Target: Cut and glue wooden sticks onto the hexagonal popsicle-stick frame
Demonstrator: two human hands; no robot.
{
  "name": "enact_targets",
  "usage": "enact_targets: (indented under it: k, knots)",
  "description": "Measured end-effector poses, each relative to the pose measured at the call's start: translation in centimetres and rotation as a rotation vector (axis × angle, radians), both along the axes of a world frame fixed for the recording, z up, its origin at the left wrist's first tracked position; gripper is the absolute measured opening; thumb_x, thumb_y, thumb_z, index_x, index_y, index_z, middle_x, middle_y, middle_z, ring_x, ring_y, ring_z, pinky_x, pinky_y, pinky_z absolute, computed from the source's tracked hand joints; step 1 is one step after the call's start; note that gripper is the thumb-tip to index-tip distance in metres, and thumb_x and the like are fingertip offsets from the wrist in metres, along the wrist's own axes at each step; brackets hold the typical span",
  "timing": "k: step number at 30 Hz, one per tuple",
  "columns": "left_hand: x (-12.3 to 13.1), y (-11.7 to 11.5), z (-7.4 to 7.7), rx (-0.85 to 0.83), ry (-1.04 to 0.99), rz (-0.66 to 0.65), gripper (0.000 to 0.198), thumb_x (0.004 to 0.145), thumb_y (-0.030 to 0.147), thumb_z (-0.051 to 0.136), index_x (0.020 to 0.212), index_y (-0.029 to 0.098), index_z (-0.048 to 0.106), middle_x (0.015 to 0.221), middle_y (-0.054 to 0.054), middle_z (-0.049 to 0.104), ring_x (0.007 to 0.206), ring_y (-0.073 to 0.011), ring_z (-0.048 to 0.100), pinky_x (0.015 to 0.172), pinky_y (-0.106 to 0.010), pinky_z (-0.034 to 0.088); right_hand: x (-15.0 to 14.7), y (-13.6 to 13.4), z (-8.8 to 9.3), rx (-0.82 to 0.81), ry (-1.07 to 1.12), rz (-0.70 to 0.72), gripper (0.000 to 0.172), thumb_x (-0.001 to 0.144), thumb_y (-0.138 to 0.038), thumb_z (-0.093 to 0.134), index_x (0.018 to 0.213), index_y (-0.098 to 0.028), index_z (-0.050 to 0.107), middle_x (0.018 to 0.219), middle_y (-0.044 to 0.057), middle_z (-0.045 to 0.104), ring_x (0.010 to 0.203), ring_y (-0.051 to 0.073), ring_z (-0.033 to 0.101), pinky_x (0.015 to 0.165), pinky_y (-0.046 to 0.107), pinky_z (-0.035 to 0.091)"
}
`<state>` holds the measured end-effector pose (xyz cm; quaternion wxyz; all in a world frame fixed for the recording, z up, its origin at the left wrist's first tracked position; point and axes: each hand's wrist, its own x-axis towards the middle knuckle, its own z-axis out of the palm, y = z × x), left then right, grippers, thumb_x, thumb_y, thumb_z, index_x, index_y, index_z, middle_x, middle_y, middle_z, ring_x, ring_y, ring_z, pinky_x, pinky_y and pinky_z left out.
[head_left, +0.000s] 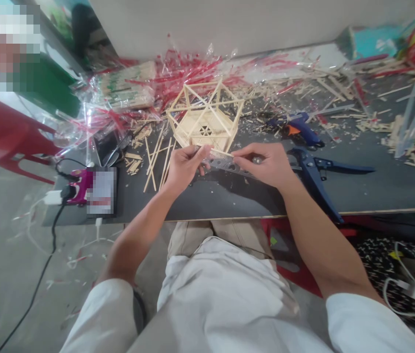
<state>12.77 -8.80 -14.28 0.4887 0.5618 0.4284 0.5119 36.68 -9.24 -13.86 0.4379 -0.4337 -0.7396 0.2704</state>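
My left hand (187, 165) and my right hand (266, 162) are both closed, pinching a thin wooden stick (222, 153) between them near the table's front. Just behind my fingers stands a six-sided frame (207, 115) of pale wooden sticks with a slatted base. The stick overlaps its near edge in view, and I cannot tell whether they touch. A grey strip with holes (229, 166) lies below my hands, partly hidden. To the right of my right hand rest a blue hand cutter (313, 176) and a blue glue gun (301, 126).
Loose sticks (152, 166) lie left of the frame. Red and clear plastic wrappers (181, 73) and scattered stick offcuts (303, 90) cover the back. A phone-like device (102, 191) and a purple power strip (80, 186) sit at the left edge. A red stool (12, 142) stands beyond.
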Motion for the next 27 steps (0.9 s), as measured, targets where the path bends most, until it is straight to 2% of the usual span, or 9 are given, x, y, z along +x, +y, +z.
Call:
enact_targets:
  k: [7,13,21,27]
  knots:
    - [0.00,0.08,0.23,0.002,-0.008,-0.033,0.048,0.083,0.063,0.080,0.074,0.017,0.077,0.074,-0.007,0.077,0.051,-0.0081,0.063,0.040,-0.018,0.048,-0.06,-0.03,0.08,-0.017,-0.001,-0.005,0.011,0.087,-0.032,0.076,0.089,-0.025,0.083,0.073,0.000,0.078,0.059,0.014,0.067,0.061,0.028,0.053]
    - [0.30,-0.02,0.57,-0.013,-0.016,-0.012,0.053,0.077,0.069,0.082,0.072,0.017,0.077,0.074,-0.007,0.076,0.050,-0.0085,0.063,0.039,-0.019,0.047,-0.02,-0.04,0.06,-0.005,0.004,-0.019,0.011,0.087,-0.034,0.077,0.088,-0.026,0.084,0.073,0.001,0.078,0.058,0.015,0.066,0.060,0.030,0.053]
    - [0.08,-0.16,0.13,0.004,0.056,0.000,0.053,0.084,0.070,0.076,0.069,0.018,0.073,0.061,-0.005,0.070,0.047,-0.0082,0.060,0.041,-0.021,0.045,0.00,0.06,-0.18,-0.026,0.018,-0.038,0.017,0.086,-0.043,0.080,0.088,-0.027,0.084,0.069,0.001,0.077,0.058,0.016,0.068,0.062,0.031,0.055]
    - [0.32,-0.30,0.60,0.011,0.069,0.022,0.055,0.081,0.072,0.077,0.073,0.017,0.075,0.063,-0.004,0.071,0.045,-0.0079,0.059,0.041,-0.020,0.045,-0.04,0.13,0.00,-0.055,0.033,-0.019,0.013,0.085,-0.036,0.080,0.089,-0.025,0.085,0.069,0.001,0.077,0.058,0.016,0.069,0.063,0.030,0.057]
